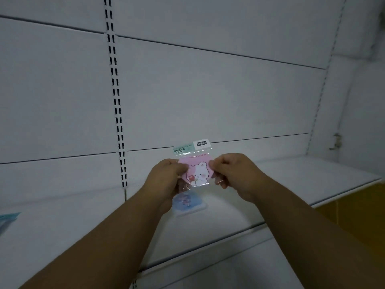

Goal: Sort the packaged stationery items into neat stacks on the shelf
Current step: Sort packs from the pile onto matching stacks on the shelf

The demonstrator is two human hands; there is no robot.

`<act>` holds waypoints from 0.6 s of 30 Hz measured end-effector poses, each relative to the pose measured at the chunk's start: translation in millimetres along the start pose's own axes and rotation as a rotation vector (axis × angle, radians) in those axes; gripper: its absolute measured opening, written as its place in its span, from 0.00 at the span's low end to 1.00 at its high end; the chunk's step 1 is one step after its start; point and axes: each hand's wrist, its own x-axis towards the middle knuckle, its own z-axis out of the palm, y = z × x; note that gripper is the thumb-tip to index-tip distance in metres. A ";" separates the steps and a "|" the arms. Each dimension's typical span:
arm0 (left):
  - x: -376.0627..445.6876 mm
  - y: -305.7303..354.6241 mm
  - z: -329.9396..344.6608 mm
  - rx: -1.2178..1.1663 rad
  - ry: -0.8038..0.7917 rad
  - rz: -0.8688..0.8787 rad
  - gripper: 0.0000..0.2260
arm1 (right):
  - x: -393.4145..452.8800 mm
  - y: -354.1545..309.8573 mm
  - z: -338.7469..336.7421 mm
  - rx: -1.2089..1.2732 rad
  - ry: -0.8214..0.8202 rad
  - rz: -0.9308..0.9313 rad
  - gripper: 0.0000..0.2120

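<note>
Pinching pink packet (195, 171) between left hand (166, 176) and right hand (233, 173), above shelf (291, 180)

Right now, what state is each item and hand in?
pink packet: held upright above the shelf, pinched at both sides
blue packet: lying flat on the shelf, below the hands
teal packet: on the shelf, cut off by the frame
left hand: gripping the pink packet
right hand: gripping the pink packet
</note>
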 end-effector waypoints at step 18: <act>107.4 -46.3 153.2 0.842 0.056 -0.128 0.05 | 84.7 81.4 -145.8 -0.657 -0.077 0.258 0.11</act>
